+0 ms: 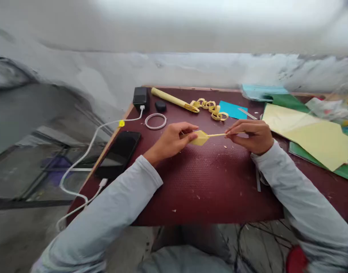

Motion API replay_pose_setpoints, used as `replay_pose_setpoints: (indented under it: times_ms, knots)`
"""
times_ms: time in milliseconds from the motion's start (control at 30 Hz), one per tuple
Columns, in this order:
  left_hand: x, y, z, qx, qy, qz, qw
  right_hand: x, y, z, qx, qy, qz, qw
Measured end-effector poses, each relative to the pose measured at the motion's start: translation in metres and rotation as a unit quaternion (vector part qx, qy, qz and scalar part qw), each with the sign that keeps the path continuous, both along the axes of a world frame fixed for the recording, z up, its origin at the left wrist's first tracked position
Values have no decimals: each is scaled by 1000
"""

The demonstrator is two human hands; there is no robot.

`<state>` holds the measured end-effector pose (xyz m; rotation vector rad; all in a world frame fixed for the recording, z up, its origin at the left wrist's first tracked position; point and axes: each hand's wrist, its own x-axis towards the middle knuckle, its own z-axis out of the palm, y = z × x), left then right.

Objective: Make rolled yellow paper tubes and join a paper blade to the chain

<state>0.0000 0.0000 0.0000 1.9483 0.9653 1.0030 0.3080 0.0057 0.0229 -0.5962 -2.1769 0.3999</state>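
A pale yellow folded-paper piece with angled edges [201, 138] is held over the middle of the dark red textured tabletop [208, 182], a narrow yellow paper strip [216, 135] running right from it. The person's left hand [178, 137] is nearly closed, thumb and fingers pinching the piece's left side; the right hand [250, 135] is drawn in, fingertips gripping the strip's right end. Beyond them lie 1 yellow paper tube [174, 100], 1 yellow paper-loop chain [216, 114] and 1 bright blue paper sheet [230, 109]. At far left, a white cable [96, 132] plugs into a black rectangular block [140, 97]; at far right, any lettering on the clear plastic bag [323, 107] is too blurred to read.
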Motion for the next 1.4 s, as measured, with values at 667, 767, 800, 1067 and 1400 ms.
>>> replay_pose_setpoints:
  times_ms: [667, 767, 800, 1067, 1400]
  knots:
    - [3, -6, 5, -176, 10, -89, 980, -4, -2, -7, 51, -195, 4, 979]
    - [5, -6, 5, -160, 10, -88, 983, -4, -2, -7, 50, -199, 9, 979]
    - [5, -6, 4, -160, 9, -89, 983, -5, -2, -7, 50, -199, 11, 979]
    - [8, -5, 0, -167, 9, -82, 982, -5, 1, -11, 73, -197, 9, 978]
    - [26, -13, 0, -242, -197, 15, 950, -31, -27, 6, 64, 48, -277, 957]
